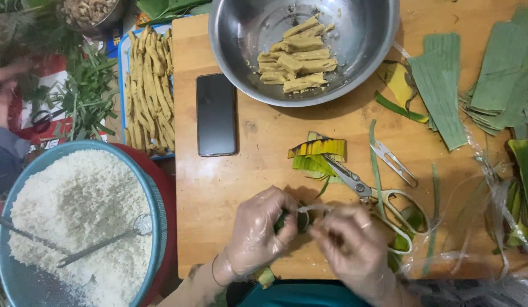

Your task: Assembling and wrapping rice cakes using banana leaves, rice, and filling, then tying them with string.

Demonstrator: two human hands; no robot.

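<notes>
My left hand point(258, 230), in a thin clear glove, is closed around a small green leaf-wrapped parcel point(298, 220) near the front edge of the wooden table point(264, 136). My right hand point(352, 244), also gloved, pinches a pale translucent string point(316, 209) that runs across the parcel. Most of the parcel is hidden by my fingers.
Scissors point(369, 190) and a small snip tool point(395, 162) lie by folded leaf scraps point(318, 153). A steel bowl point(355, 51) holds yellow strips. Also here: a dark phone point(216, 113), cut green leaves point(446, 85), a blue basin of white rice point(76, 222) with spoons, a tray of yellow sticks point(150, 91).
</notes>
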